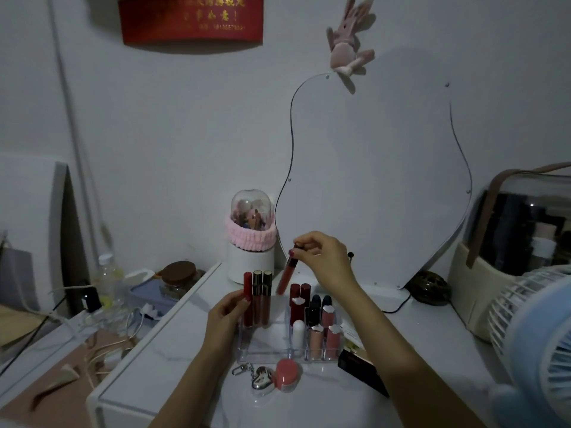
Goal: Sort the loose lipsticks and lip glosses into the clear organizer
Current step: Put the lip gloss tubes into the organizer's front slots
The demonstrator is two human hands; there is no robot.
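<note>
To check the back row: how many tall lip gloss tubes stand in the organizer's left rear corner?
3: the red-capped tube, the middle tube and the right tube, side by side. None seems hidden.

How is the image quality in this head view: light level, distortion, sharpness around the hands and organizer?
Head view: dim, bluish light with dull colours; wide-angle bending curves the red banner and table edges; the right hand with its lip gloss and the left hand are slightly soft; the clear organizer walls barely show against the white top; the fan at right is blurred.
</note>
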